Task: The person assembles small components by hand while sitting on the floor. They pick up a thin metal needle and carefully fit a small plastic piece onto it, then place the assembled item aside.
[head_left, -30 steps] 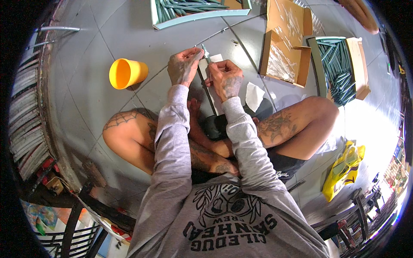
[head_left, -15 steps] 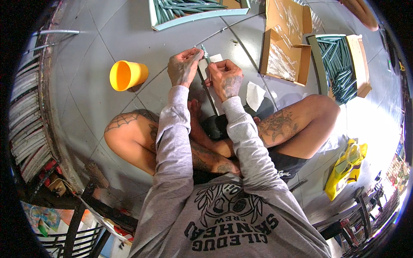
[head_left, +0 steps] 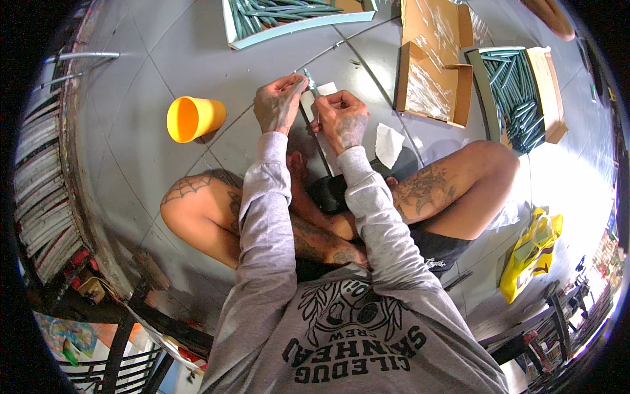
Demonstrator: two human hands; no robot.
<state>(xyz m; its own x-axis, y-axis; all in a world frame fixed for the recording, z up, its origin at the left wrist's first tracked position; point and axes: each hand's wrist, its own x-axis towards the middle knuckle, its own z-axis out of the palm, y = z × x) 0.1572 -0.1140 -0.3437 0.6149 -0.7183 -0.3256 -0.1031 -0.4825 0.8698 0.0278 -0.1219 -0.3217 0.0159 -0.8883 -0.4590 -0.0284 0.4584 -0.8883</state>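
Observation:
Over the floor in front of my crossed legs, both hands work on one slim dark green pen-like stick (head_left: 310, 80). My left hand (head_left: 278, 105) pinches near its upper end with fingertips pressed together. Closed around the lower part is my right hand (head_left: 343, 118), which hides most of it. Beneath the hands a long narrow strip, dark and white (head_left: 325, 150), runs down toward a black round object (head_left: 326, 193) between my legs. A torn piece of white paper (head_left: 390, 146) lies right of my right wrist.
A yellow cup (head_left: 197, 119) stands on the left. Similar green sticks fill a pale box (head_left: 298, 29) at the top and another box (head_left: 482, 85) at right. Between them, an open brown carton (head_left: 433, 85) holds thin whitish pieces. A yellow bag (head_left: 530, 256) lies lower right.
Both hands keep hold of the green stick in almost the same place. The whole view has shifted slightly; no object has clearly moved.

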